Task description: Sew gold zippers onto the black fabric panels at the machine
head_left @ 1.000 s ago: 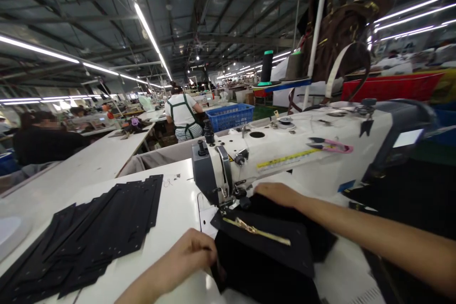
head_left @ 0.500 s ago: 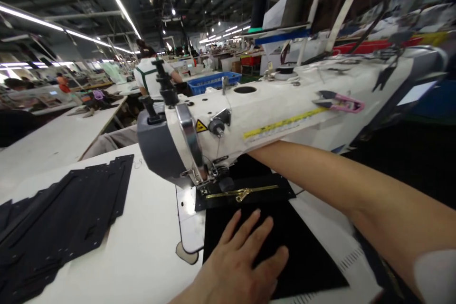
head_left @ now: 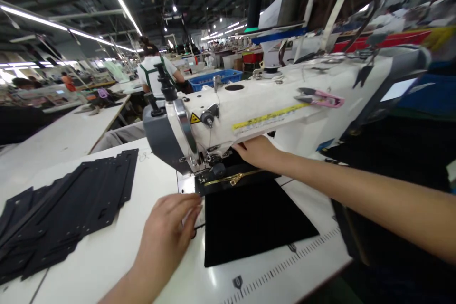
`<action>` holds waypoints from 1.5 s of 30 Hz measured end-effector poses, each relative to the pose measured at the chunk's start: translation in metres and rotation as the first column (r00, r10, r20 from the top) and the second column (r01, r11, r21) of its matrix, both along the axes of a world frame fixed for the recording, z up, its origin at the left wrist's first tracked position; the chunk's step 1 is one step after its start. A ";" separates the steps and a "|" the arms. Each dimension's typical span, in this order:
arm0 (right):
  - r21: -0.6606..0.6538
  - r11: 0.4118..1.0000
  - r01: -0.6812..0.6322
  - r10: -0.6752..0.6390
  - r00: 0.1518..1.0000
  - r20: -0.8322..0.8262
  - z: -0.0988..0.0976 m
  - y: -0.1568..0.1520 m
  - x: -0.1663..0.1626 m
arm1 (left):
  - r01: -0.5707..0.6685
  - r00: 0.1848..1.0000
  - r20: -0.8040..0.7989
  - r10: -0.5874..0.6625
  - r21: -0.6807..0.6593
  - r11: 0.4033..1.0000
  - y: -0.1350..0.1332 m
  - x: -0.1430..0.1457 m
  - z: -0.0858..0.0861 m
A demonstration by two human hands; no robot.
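Head view: black fabric (head_left: 252, 225) with gold zipper (head_left: 235, 179) lies partly under the sewing machine (head_left: 249, 107). Left hand (head_left: 164, 228) curls by its left edge, right hand (head_left: 261, 153) at the far side; I can't tell if either grips. I judge it light, soft, best held by its edges.

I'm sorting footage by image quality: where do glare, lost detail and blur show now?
Head view: glare brightens the shiny silver metal plate; head view: the flat black fabric panel shows almost no texture; head view: the long red bin, upper right, looks blurred.
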State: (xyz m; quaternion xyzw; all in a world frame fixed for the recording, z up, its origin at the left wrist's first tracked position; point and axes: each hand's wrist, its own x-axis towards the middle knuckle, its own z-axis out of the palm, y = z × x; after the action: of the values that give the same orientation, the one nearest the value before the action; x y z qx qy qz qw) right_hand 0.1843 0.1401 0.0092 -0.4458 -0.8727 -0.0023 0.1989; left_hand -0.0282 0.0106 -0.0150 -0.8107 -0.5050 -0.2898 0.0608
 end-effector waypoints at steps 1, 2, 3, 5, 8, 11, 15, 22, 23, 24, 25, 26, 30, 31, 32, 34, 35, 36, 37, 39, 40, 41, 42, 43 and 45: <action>0.013 0.999 -0.045 0.045 0.999 0.000 0.000 -0.012 -0.003 | -0.050 0.997 -0.055 0.051 0.023 0.998 0.005 -0.009 -0.001; 0.031 0.993 -0.111 0.111 0.994 -0.001 -0.001 -0.025 -0.006 | -0.059 0.994 -0.094 0.062 0.037 0.998 0.011 -0.014 -0.004; 0.056 0.980 -0.189 0.189 0.982 -0.005 -0.005 -0.038 -0.009 | -0.048 0.991 -0.122 0.052 0.033 0.998 0.016 -0.017 -0.006; 0.110 0.944 -0.312 0.315 0.949 -0.010 -0.017 -0.058 -0.019 | -0.034 0.988 -0.152 0.038 0.033 0.999 0.023 -0.015 -0.011; 0.139 0.920 -0.366 0.374 0.927 -0.031 -0.037 -0.065 -0.033 | -0.047 0.983 -0.177 0.058 0.062 0.997 0.025 -0.003 -0.014; 0.109 0.903 -0.416 0.425 0.901 -0.081 -0.047 -0.053 -0.040 | -0.051 0.980 -0.186 0.069 0.102 0.994 0.021 0.003 -0.015; 0.098 0.878 -0.468 0.478 0.869 -0.129 -0.045 -0.041 -0.038 | -0.039 0.978 -0.197 0.062 0.118 0.992 0.021 0.000 -0.017; 0.040 0.831 -0.555 0.556 0.831 -0.021 -0.039 -0.033 -0.035 | 0.037 0.960 -0.279 -0.009 0.096 0.995 0.027 -0.004 -0.018; 0.036 0.830 -0.557 0.557 0.830 -0.010 -0.038 -0.033 -0.035 | 0.046 0.957 -0.291 -0.015 0.101 0.994 0.027 -0.004 -0.018; 0.034 0.830 -0.557 0.558 0.830 -0.004 -0.038 -0.033 -0.035 | 0.051 0.954 -0.298 -0.017 0.107 0.993 0.028 -0.003 -0.018; 0.033 0.829 -0.558 0.559 0.829 -0.002 -0.038 -0.033 -0.035 | 0.054 0.953 -0.303 -0.017 0.114 0.992 0.028 -0.003 -0.018; 0.033 0.829 -0.559 0.559 0.829 -0.003 -0.038 -0.033 -0.035 | 0.055 0.952 -0.307 -0.016 0.120 0.991 0.029 -0.003 -0.018; 0.043 0.829 -0.557 0.558 0.830 -0.003 -0.037 -0.030 -0.037 | 0.036 0.946 -0.324 0.001 0.108 0.994 0.032 -0.002 -0.016; 0.047 0.829 -0.557 0.558 0.830 -0.007 -0.038 -0.029 -0.037 | 0.028 0.946 -0.325 0.008 0.107 0.994 0.033 -0.002 -0.016; 0.054 0.829 -0.557 0.558 0.830 -0.015 -0.039 -0.028 -0.038 | 0.020 0.947 -0.320 0.017 0.111 0.994 0.034 -0.003 -0.015; 0.072 0.830 -0.553 0.556 0.830 -0.040 -0.041 -0.025 -0.039 | 0.005 0.955 -0.296 0.034 0.129 0.992 0.037 -0.003 -0.015; 0.081 0.831 -0.550 0.555 0.830 -0.052 -0.042 -0.023 -0.040 | -0.001 0.960 -0.279 0.039 0.136 0.991 0.038 -0.003 -0.016; 0.086 0.831 -0.549 0.555 0.830 -0.061 -0.043 -0.022 -0.040 | -0.005 0.964 -0.262 0.041 0.140 0.990 0.039 -0.002 -0.016; 0.088 0.831 -0.549 0.554 0.830 -0.064 -0.044 -0.022 -0.040 | -0.004 0.968 -0.247 0.040 0.143 0.990 0.039 -0.002 -0.016; 0.089 0.832 -0.548 0.554 0.830 -0.069 -0.045 -0.021 -0.041 | -0.004 0.974 -0.225 0.037 0.145 0.989 0.040 -0.002 -0.016; 0.087 0.833 -0.547 0.553 0.830 -0.072 -0.045 -0.021 -0.041 | -0.003 0.975 -0.219 0.036 0.148 0.989 0.040 -0.002 -0.016; 0.085 0.832 -0.548 0.554 0.829 -0.076 -0.044 -0.021 -0.041 | -0.002 0.976 -0.214 0.035 0.153 0.988 0.040 -0.002 -0.016; 0.082 0.832 -0.549 0.555 0.828 -0.080 -0.044 -0.021 -0.042 | -0.001 0.977 -0.211 0.034 0.158 0.987 0.040 -0.003 -0.016; 0.079 0.830 -0.552 0.558 0.826 -0.085 -0.044 -0.021 -0.042 | 0.001 0.977 -0.209 0.034 0.163 0.987 0.040 -0.003 -0.017; 0.072 0.828 -0.557 0.561 0.822 -0.096 -0.044 -0.021 -0.042 | -0.003 0.979 -0.201 0.039 0.179 0.984 0.040 -0.004 -0.018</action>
State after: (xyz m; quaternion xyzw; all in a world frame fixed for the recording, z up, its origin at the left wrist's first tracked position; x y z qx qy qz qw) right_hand 0.1421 0.1189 -0.0349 -0.1658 -0.9521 0.0632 0.2489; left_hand -0.0325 0.0510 -0.0328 -0.8220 -0.4769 -0.2486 0.1873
